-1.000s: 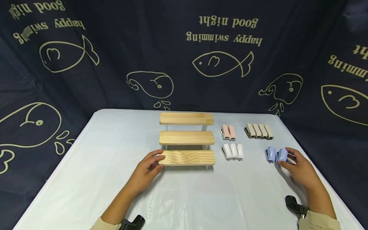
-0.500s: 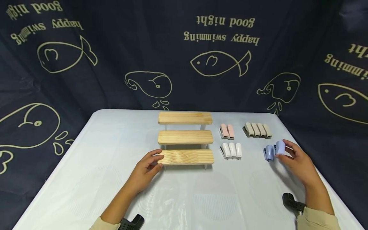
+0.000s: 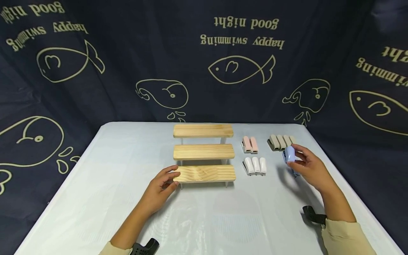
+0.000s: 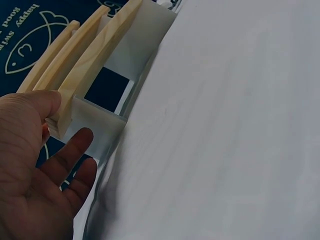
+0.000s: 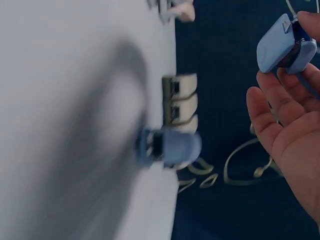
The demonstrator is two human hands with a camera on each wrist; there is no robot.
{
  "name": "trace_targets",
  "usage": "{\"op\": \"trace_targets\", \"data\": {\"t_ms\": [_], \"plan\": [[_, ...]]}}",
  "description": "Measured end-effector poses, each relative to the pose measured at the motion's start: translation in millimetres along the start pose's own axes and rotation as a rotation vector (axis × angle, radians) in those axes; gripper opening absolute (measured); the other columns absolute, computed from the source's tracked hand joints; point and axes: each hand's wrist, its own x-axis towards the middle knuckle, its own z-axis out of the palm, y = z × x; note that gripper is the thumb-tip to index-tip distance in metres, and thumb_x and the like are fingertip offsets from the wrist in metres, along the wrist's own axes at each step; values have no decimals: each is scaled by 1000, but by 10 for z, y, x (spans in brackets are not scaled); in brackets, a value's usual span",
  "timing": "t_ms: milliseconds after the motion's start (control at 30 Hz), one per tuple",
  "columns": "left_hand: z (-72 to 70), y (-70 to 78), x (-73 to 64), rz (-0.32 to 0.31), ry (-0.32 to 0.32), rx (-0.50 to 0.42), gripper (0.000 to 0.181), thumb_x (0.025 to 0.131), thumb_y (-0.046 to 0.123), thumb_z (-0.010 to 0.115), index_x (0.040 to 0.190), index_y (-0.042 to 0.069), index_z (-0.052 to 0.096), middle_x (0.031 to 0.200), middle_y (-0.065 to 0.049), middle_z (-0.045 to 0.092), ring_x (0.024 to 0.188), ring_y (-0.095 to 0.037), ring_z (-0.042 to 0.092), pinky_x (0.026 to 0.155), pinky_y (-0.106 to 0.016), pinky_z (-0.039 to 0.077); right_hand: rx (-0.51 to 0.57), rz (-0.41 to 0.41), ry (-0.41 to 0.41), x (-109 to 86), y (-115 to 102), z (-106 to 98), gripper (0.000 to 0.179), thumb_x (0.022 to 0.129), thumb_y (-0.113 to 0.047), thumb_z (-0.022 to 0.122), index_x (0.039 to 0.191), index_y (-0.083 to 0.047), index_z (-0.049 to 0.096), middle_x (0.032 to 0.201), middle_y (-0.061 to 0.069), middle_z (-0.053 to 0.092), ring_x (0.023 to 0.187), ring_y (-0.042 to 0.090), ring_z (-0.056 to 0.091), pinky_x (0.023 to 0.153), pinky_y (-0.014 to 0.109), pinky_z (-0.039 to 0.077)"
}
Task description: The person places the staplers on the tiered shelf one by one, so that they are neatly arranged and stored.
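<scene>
A dark curtain printed with fish and whales hangs behind a pale counter [image 3: 95, 184]. All three wooden steps of the stand [image 3: 204, 152] are bare, so, judged from that, no clip has been moved onto them yet. The right hand [image 3: 310, 168] is raised just above the counter, its grip pinching one blue clip [image 3: 289, 154] between thumb and fingertips. Under that hand a second blue clip [image 5: 170, 147] lies on the counter; the beige clips [image 3: 280, 142] sit just beyond it, and the pink clips [image 3: 250, 145] and white clips [image 3: 254, 165] lie between the hand and the stand. The left hand [image 3: 162, 184] rests with relaxed, spread fingers, its thumb touching the lowest step's end.
</scene>
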Motion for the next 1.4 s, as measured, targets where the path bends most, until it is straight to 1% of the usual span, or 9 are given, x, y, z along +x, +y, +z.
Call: {"op": "trace_targets", "data": {"t_ms": [167,300,500,633,733,867,967,1167,1400], "plan": [[4,-15,7,11,5,-13,33,97,17,67,129,8,65,147,-6,48,97,-13,64,83,-28,54,-64,-50,-45,120,-230,66,67,90,-3,73,147,2,39,138,26,48,108,-4,49,85,8,43],[7,-10,8,11,4,-19,33,97,16,67,129,7,64,148,-5,47,96,-13,64,82,-28,54,-57,-103,-80,211,-375,141,66,86,0,75,144,2,43,134,23,52,106,0,53,86,13,46],[7,13,1,12,10,-11,33,97,15,67,129,6,64,147,-2,48,96,-14,64,81,-28,54,-50,-179,-110,327,-528,246,63,85,3,75,141,1,47,133,17,52,107,-2,54,88,16,47],[6,16,-6,9,12,-11,32,97,15,67,128,5,64,146,-1,48,97,-14,64,81,-28,54,-54,-164,-141,382,-639,308,61,86,0,76,140,-2,49,134,15,52,112,18,57,89,17,47],[4,15,-8,7,12,-8,32,97,15,67,128,6,65,146,-1,48,97,-14,64,80,-28,54,-52,-144,-164,427,-731,350,60,86,-4,77,139,-3,49,134,16,53,113,32,56,93,26,48],[5,8,-10,3,9,-2,33,97,16,67,128,6,64,146,0,48,96,-13,64,80,-28,54,-93,-126,-183,498,-841,380,61,87,-9,78,140,-5,48,134,16,54,115,34,56,97,47,46],[6,8,-11,-4,9,2,33,97,17,67,128,7,65,146,1,48,97,-13,63,80,-28,54,-122,-120,-195,578,-919,394,61,87,-11,78,140,-6,48,134,16,53,116,36,55,97,53,46],[5,11,-11,0,7,0,33,97,16,67,128,7,65,146,0,48,98,-13,64,81,-29,54,-135,-123,-206,756,-1050,416,62,86,-16,79,139,-7,48,134,16,53,120,37,54,93,52,48],[-1,11,-10,19,9,6,33,98,17,67,128,6,64,146,-1,49,97,-13,66,81,-29,55,-64,-115,-225,933,-1108,517,61,87,-15,79,139,-7,49,136,14,51,119,34,54,91,50,51]]}}
